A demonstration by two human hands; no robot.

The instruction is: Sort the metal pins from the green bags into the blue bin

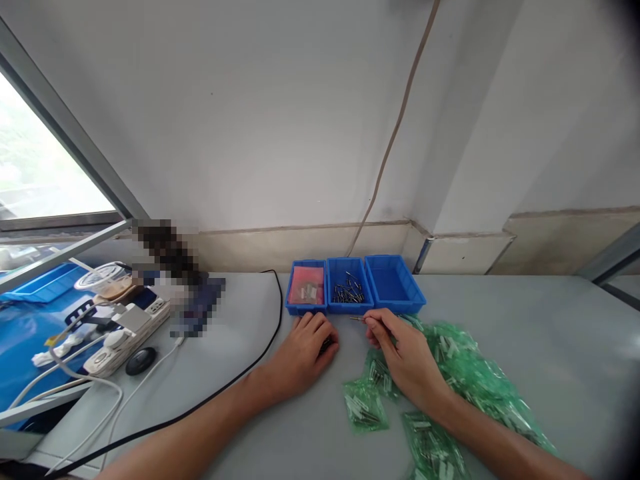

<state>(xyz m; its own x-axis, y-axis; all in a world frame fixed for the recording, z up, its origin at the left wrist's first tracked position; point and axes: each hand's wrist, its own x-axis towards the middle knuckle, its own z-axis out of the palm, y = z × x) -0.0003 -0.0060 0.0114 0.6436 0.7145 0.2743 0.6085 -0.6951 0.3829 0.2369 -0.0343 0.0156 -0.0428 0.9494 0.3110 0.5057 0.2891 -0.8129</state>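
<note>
My right hand [400, 357] pinches a small thin metal pin [357, 319] between thumb and fingertips, its tip pointing left just in front of the blue bins. Left of it, my left hand [307, 347] rests near the table with its fingers curled over something dark, mostly hidden. The middle blue bin [331, 308] contains several dark slender metal pieces [349, 291]. A pink bag [307, 280] with small items lies in the left blue bin [306, 309], and the right blue bin [395, 287] shows its bare floor. Green plastic packets [365, 403] of metal pieces lie below and beside my right hand.
More green packets [475, 367] are heaped to the right. A black cable [220, 390] crosses the grey table at left. Beyond it are a power strip [125, 340], a round black object [141, 361], white cords and a blurred-out area. A wall [300, 133] rises behind the bins.
</note>
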